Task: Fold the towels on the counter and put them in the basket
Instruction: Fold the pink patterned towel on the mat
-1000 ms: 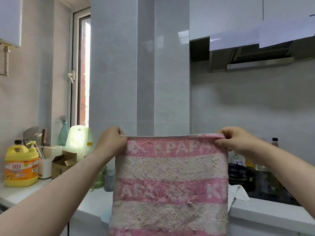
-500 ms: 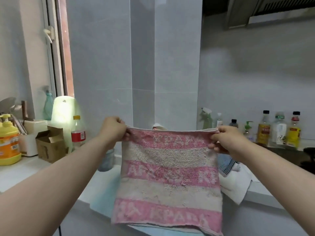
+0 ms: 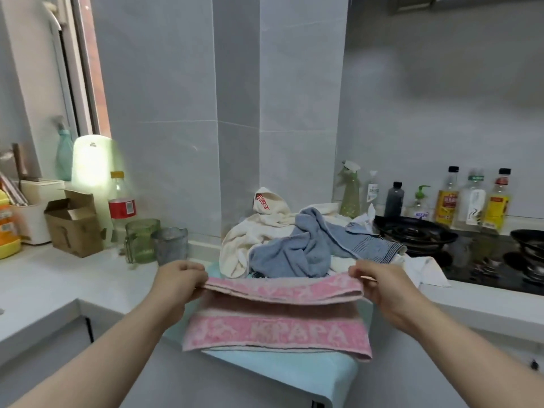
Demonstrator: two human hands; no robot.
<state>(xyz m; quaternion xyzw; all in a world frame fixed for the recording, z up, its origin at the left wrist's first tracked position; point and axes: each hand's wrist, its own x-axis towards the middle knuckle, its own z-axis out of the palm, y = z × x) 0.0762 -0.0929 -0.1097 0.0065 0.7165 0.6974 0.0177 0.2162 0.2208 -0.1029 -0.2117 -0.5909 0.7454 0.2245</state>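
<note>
We hold the pink towel [image 3: 276, 319] by its two upper corners, one in each hand, above the near edge of the counter [image 3: 53, 287]. Our left hand [image 3: 179, 282] is closed on the left corner: the fingers [image 3: 188, 267] curl over the top of the cloth and the hem runs out from under them to the right. Our right hand [image 3: 382, 287] pinches the right corner, its fingertips [image 3: 357, 272] pressed on the top of the hem, with the cloth passing below them. Between the hands the upper pink band sags a little and lies folded forward over the lower part of the towel, so that the fold line is at finger level and the lower band, with pale letters on it, spreads flat beneath and nearer to us. That lower part rests on a light blue towel [image 3: 294, 369], which lies flat and hangs over the counter edge. Just behind our fingers is a loose heap: a grey-blue towel [image 3: 300, 248] crumpled on top of a cream towel [image 3: 253, 234], neither touching our hands as far as we can tell. Left of the heap stand two glasses [image 3: 156, 244], a cardboard box [image 3: 73, 225] and a bottle [image 3: 121, 201] with a red label; to the right is a black stove [image 3: 418, 234] with more bottles behind it.
</note>
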